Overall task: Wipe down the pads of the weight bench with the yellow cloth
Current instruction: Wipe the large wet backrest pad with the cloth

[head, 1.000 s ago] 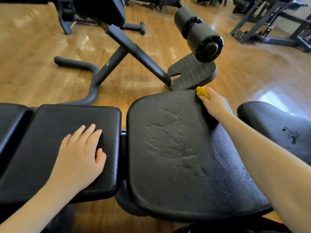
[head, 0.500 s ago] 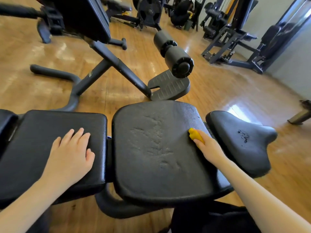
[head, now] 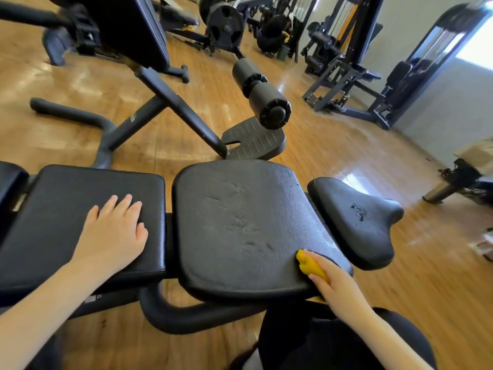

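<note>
Right hand [head: 336, 283] has travelled from the middle pad's [head: 240, 222] far edge to its near right corner, fingers curled around the bunched yellow cloth [head: 309, 264] pressed there. Left hand [head: 112, 233] rests flat, fingers extended, on the left pad [head: 66, 198].

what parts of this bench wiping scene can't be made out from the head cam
- Yellow cloth: mostly covered by the right hand that grips it, so its size and fold are hidden.
- Far-left pad: cut off by the left edge of the head view.
- Left pad under the left hand: the palm hides that patch.
- Small right pad: dark marks are too small to identify.
- Background machines: blurred.
</note>
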{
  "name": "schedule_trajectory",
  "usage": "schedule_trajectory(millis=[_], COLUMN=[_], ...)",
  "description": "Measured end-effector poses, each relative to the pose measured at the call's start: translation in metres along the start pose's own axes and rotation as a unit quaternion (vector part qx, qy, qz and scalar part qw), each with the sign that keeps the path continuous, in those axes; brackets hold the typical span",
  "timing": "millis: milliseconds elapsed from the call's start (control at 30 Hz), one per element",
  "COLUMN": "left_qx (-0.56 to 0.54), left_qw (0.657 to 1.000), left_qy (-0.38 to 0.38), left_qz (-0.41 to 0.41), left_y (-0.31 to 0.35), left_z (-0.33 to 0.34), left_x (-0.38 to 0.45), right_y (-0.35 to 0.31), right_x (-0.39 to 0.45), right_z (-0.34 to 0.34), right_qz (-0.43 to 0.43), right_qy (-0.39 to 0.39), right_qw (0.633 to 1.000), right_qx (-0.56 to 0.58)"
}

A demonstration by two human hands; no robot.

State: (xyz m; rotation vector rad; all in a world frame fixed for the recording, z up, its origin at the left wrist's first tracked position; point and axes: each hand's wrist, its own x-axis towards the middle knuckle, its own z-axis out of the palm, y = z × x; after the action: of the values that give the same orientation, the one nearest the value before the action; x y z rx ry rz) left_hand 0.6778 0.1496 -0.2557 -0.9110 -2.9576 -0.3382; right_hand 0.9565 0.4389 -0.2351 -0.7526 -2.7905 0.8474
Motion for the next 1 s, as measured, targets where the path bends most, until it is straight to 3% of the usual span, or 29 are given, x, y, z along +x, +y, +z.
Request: schedule_trajectory(millis=[233,567,800,1000], left_qx=[0.001,0.039,0.047,0.038], left_qw=[1.000,0.998,0.998,0.999], left_qy=[-0.007,-0.009,-0.006,-0.025], left_qz=[-0.002,0.043,0.030,0.027], left_y=[0.000,0.007,0.008,0.007], left_z=[0.002,0.009,0.006,0.008], left_x=[-0.003,-0.001,0.004,0.004], right_y=[0.014,0.004,0.007,0.027], right_x=[0.031,0.168,0.250,0.291], right_z=[-0.010,-0.006,0.000,-0.003], right_qz=[-0.003,-0.009,-0.021,-0.010], right_qy=[-0.033,0.021,0.076,0.080], right_qw=[0.999,1.000,0.997,0.997], right_qx=[-0.013,-0.017,-0.002,-0.007])
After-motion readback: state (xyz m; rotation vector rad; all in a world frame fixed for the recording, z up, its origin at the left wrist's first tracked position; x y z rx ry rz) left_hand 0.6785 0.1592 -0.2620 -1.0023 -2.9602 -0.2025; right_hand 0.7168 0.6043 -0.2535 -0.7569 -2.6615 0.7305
